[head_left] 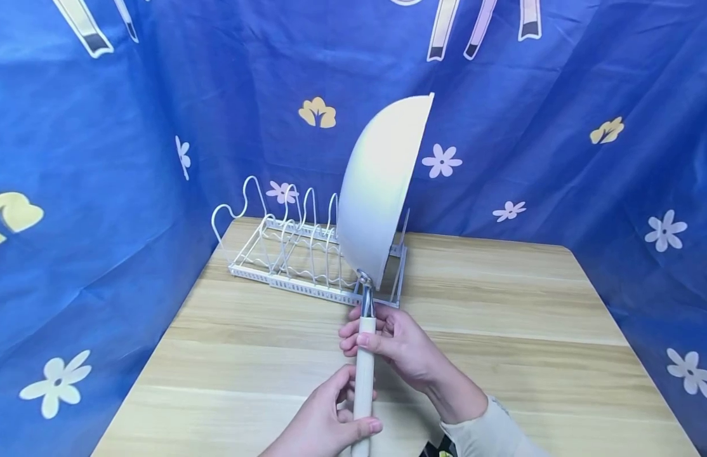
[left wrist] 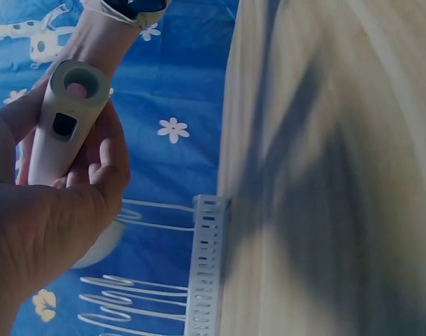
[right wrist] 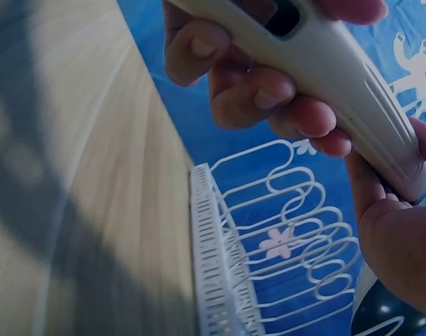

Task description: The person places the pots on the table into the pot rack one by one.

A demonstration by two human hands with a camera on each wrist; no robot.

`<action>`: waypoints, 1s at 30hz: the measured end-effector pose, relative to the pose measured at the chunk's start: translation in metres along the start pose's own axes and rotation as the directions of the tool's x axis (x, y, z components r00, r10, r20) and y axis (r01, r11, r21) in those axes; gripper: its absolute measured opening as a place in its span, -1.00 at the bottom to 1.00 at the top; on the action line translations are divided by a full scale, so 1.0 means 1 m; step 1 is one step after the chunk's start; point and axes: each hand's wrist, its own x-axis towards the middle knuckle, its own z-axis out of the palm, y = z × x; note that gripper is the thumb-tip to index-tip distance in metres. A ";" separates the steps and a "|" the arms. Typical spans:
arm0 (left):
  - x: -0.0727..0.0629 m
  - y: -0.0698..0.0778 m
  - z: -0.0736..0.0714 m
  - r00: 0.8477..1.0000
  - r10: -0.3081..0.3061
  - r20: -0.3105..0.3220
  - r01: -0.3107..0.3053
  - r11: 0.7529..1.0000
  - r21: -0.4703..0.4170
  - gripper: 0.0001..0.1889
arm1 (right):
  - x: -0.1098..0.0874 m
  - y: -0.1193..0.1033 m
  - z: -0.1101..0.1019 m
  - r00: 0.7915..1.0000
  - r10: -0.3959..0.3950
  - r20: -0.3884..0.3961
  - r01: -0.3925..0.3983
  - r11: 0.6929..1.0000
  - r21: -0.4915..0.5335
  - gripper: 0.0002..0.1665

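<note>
A white wok (head_left: 382, 184) stands on edge at the right end of the white wire rack (head_left: 316, 291), its hollow side facing right. Whether it touches the rack's wires cannot be told. Its cream handle (head_left: 363, 381) points toward me. My right hand (head_left: 407, 349) grips the handle near the metal neck, thumb on top and fingers beneath. Lower down, my left hand (head_left: 330, 409) holds the handle's end between thumb and curled fingers. The handle's hanging hole (left wrist: 64, 124) shows in the left wrist view. In the right wrist view, part of the dark inner surface (right wrist: 387, 308) is visible.
The rack's several upright loops (head_left: 285, 209) extend left of the wok. Wood-grain tabletop (head_left: 502, 330) lies under everything. Blue patterned cloth (head_left: 502, 114) hangs behind and at both sides. A small black and yellow object (head_left: 439, 449) shows at the bottom edge by the right sleeve.
</note>
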 end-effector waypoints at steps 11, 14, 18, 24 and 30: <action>0.008 -0.013 0.004 1.000 -0.023 -0.008 0.023 0.999 -0.022 -0.34 | 0.000 0.025 -0.017 1.000 0.025 0.003 -0.025 0.995 0.093 -0.63; 0.009 -0.016 0.004 0.999 -0.032 -0.012 0.032 0.999 -0.011 -0.37 | 0.001 0.029 -0.021 0.999 0.043 0.003 -0.043 0.994 0.098 -0.59; 0.012 -0.021 0.004 0.999 -0.039 -0.021 0.039 0.999 0.002 -0.40 | 0.002 0.034 -0.024 0.997 0.074 0.006 -0.074 0.992 0.103 -0.52; 0.018 -0.027 0.003 0.999 -0.031 -0.029 0.032 0.999 0.026 -0.45 | 0.004 0.040 -0.029 0.996 0.091 -0.009 -0.089 0.988 0.127 -0.54; 0.023 -0.028 0.003 0.999 -0.033 -0.026 0.033 0.999 0.012 -0.48 | 0.006 0.044 -0.034 0.995 0.096 -0.018 -0.092 0.985 0.144 -0.62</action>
